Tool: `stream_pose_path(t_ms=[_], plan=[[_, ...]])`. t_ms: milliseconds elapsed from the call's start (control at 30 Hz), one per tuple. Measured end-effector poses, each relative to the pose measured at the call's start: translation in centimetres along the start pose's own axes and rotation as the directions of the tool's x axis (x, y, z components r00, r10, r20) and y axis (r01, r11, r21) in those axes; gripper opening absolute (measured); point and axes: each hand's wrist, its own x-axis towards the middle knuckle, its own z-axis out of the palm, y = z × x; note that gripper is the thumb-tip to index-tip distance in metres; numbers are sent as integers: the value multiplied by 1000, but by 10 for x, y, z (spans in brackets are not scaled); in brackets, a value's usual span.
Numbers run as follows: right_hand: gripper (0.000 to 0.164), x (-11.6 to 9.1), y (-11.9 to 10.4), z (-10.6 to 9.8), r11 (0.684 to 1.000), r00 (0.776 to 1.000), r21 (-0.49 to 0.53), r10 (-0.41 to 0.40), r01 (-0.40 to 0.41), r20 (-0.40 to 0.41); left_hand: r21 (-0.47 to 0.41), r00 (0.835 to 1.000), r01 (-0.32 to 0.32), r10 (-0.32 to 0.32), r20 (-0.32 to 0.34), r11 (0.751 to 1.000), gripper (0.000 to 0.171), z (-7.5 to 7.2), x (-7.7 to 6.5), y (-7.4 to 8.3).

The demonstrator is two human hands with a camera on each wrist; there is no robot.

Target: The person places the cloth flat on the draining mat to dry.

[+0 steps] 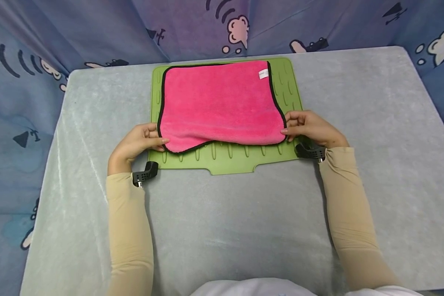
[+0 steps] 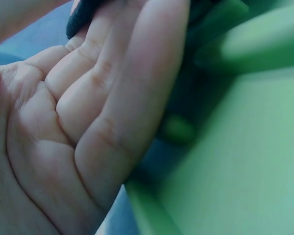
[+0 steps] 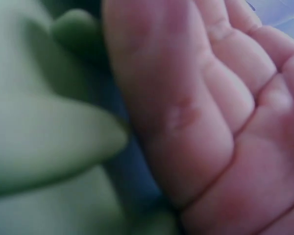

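Note:
A pink cloth (image 1: 222,98) with black edging and a small white tag (image 1: 263,74) lies over a green ridged mat (image 1: 231,162). My left hand (image 1: 137,142) pinches the cloth's near left corner, thumb on top. On the other side, my right hand (image 1: 311,126) pinches the near right corner in the same way. The cloth's near edge is wavy and slightly raised between the hands. In the left wrist view the left palm and fingers (image 2: 88,117) fill the left half beside the blurred green mat. The right wrist view has the right hand's fingers (image 3: 171,98) close to the mat's ridges.
A grey cloth-covered table (image 1: 229,218) extends around the mat. Behind it hangs a blue and purple patterned curtain (image 1: 192,33), which also runs down the left side. Black wrist cameras sit at both wrists, over beige sleeves (image 1: 131,230).

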Motion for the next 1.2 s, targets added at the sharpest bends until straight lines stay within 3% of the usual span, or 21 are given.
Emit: stream_pose_path(t_ms=[133, 400, 833, 1200], plan=[[9, -1, 1, -1, 1000, 1000, 5, -11, 11, 13, -15, 1000, -4, 4, 10, 1000, 47, 0, -1, 0], [10, -2, 1, -3, 999, 999, 42, -23, 21, 34, -13, 1000, -9, 9, 11, 1000, 20, -1, -3, 0], [11, -1, 3, -4, 997, 998, 71, -25, 21, 53, -29, 999, 22, -21, 34, 999, 22, -2, -7, 1], [8, -1, 0, -1, 999, 998, -25, 38, -37, 43, -35, 998, 34, -33, 48, 999, 21, -3, -6, 1]])
